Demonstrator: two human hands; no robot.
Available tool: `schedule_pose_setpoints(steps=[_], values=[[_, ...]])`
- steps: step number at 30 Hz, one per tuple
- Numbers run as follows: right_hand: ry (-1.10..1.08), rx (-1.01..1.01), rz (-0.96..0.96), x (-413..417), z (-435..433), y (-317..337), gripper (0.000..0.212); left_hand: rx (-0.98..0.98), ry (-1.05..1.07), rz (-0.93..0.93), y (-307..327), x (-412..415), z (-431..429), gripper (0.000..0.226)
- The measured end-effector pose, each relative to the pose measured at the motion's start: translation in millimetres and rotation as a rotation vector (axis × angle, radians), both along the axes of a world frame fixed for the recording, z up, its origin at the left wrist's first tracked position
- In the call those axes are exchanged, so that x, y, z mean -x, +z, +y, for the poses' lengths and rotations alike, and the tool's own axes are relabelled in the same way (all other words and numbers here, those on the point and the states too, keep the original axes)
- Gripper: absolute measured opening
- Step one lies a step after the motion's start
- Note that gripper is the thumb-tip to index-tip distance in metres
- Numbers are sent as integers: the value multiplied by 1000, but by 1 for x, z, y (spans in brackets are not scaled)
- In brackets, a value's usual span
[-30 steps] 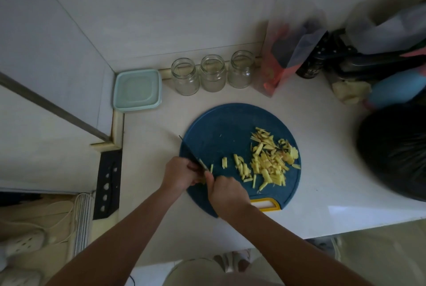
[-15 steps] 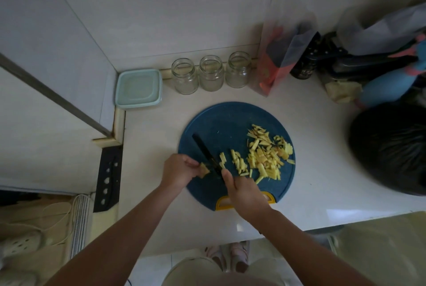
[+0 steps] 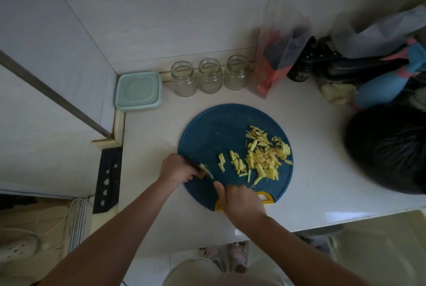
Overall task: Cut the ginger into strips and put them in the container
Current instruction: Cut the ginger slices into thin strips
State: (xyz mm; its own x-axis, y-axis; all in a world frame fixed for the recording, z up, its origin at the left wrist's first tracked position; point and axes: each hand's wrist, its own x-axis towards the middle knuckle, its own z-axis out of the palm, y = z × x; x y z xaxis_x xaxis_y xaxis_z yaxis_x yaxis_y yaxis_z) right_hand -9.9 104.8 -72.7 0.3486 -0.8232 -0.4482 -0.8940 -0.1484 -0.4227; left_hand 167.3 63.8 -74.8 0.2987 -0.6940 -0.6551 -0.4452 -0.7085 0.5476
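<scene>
Left grip (image 3: pixel 177 168) pinches ginger stub (image 3: pixel 202 169) at board's (image 3: pixel 207 133) left edge; right grip (image 3: pixel 242 200) wraps knife (image 3: pixel 210 175), blade on stub. Stub's tiny: claw it, knuckles guiding blade, thin slow cuts.

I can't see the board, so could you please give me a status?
Left hand pinches ginger stub, right hand grips knife. Strips piled on board. Container in corner, path looks clear.

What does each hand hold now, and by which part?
The left hand pinches the ginger piece at its end away from the blade. The right hand grips the knife by its handle, hidden inside the hand.
</scene>
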Motion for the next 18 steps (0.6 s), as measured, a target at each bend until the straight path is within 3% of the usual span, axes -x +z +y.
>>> schedule_pose_setpoints(steps=[12,18], values=[[-59,-89,13,-20,-6,-8,58,79,-57,-17,-9,-6,-1,15],[-162,-27,-3,-54,-25,-3,66,101,-107,-35,-8,-6,-1,11]])
